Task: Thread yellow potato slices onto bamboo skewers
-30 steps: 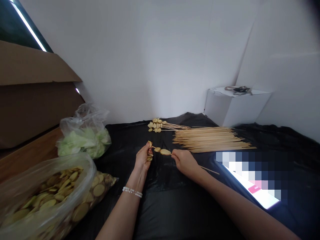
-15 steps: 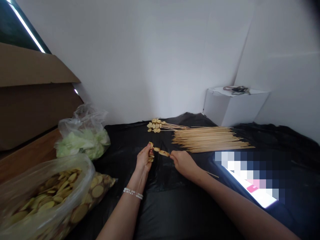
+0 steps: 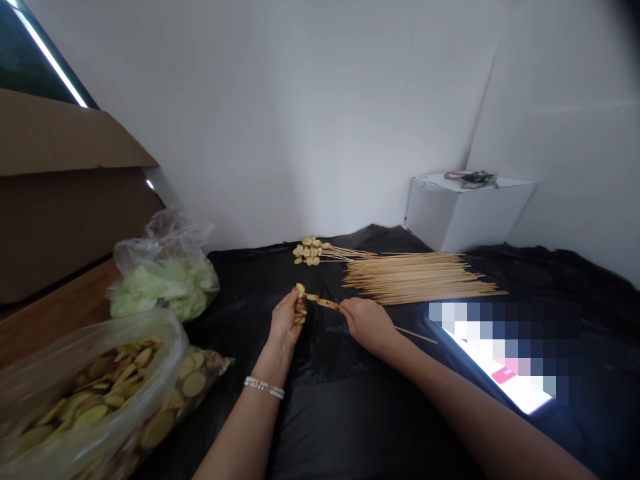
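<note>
My left hand [image 3: 285, 321] is closed, pinching a pale potato slice [image 3: 300, 291] between thumb and finger. Several more slices [image 3: 299, 316] are tucked in its lower fingers. The pinched slice is at the tip of a thin wooden skewer [image 3: 416, 334], which passes through my closed right hand [image 3: 367, 325]. Two threaded slices [image 3: 327, 304] sit on the skewer between my hands, and its tail sticks out behind my right wrist. Beyond my hands lies a cluster of skewers loaded with slices [image 3: 309, 252], beside a wide row of bare skewers [image 3: 420, 277].
At left, an open plastic bag [image 3: 175, 337] holds many slices, with another slice-filled bag [image 3: 193, 385] against it. Behind is a bag of pale green leaves [image 3: 165, 290]. A lit phone [image 3: 530, 398] lies at right on the black sheet [image 3: 340, 420]. A white box [image 3: 465, 217] stands behind.
The slice in my left fingers shows more fully at the skewer's tip. More of the skewer's tail shows behind my right hand. The view has shifted slightly.
</note>
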Demonstrator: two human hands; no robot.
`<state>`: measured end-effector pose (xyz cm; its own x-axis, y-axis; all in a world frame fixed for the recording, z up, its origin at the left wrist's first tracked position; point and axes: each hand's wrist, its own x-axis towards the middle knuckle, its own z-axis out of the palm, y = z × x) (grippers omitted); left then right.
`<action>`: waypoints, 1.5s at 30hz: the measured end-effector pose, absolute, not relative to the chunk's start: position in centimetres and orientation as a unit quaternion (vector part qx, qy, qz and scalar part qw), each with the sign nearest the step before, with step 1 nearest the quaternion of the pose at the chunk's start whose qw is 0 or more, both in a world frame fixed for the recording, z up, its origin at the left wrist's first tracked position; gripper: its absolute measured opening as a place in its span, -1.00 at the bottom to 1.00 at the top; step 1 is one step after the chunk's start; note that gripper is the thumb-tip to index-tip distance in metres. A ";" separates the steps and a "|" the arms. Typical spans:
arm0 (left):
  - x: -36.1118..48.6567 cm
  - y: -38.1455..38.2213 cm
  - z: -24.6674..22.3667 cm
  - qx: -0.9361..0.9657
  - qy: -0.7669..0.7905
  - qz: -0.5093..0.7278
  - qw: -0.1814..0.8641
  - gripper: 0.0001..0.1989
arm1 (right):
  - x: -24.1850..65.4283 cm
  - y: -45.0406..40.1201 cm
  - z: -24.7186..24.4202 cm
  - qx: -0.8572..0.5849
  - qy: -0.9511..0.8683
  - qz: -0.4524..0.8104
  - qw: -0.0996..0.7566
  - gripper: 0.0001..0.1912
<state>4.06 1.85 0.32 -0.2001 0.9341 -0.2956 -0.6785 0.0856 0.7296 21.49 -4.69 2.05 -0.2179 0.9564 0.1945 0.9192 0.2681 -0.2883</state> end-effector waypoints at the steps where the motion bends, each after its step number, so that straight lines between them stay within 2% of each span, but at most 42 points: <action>1: 4.0 1.8 0.4 0.150 0.408 0.660 0.613 -0.93 | 21.5 -4.7 2.0 -0.603 -0.777 0.057 0.170 -0.69; 12: 4.3 1.7 0.6 0.129 0.422 0.657 0.611 -0.89 | 21.7 -4.6 2.2 -0.599 -0.774 0.095 0.182 -0.67; 19: 4.4 1.3 1.1 0.152 0.324 0.640 0.680 -0.88 | 22.2 -4.1 2.0 -0.580 -0.771 0.140 0.223 -0.69; 28: 4.4 1.6 0.8 0.116 0.358 0.630 0.679 -0.91 | 21.9 -4.7 2.8 -0.598 -0.779 0.092 0.163 -0.66; 34: 2.9 2.4 1.0 0.058 0.371 0.663 0.648 -0.82 | 22.6 -4.5 3.1 -0.620 -0.768 0.056 0.150 -0.68; 40: 3.0 2.4 0.6 0.073 0.318 0.628 0.706 -0.85 | 22.7 -4.1 2.9 -0.617 -0.764 0.055 0.181 -0.66; 45: 3.0 2.3 0.4 0.054 0.302 0.601 0.738 -0.81 | 22.4 -4.5 2.9 -0.613 -0.771 0.047 0.169 -0.66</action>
<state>2.99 2.30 0.40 0.0943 0.9201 -0.3801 -0.8544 0.2708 0.4434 22.37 -4.48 2.90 -0.1924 0.9603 0.2018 0.9285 0.2447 -0.2794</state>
